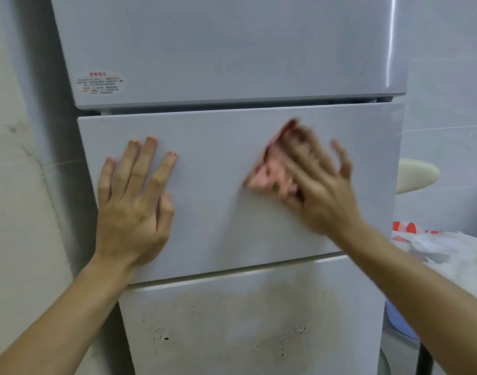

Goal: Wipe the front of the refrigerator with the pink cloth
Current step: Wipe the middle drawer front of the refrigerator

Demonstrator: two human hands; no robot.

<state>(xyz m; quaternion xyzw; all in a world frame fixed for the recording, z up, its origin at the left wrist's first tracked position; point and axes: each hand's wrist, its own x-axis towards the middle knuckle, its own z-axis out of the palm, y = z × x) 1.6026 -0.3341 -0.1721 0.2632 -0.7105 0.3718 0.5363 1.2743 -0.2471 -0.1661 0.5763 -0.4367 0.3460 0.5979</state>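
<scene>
A white refrigerator [221, 44] with three stacked doors fills the view. My left hand [134, 201] lies flat with straight fingers on the left part of the middle door [213, 212]. My right hand [316, 185] presses the pink cloth [270, 171] against the right half of that door with spread fingers; hand and cloth are blurred by motion. The cloth shows to the left of and between my fingers. The bottom door [232, 320] bears brownish stains and dark specks.
A red-printed sticker [100, 83] sits on the top door's lower left. A tiled wall [18, 185] stands left of the fridge. At right are a cream round object [416, 174], white plastic bags with orange print [448, 250] and a blue container [397, 318].
</scene>
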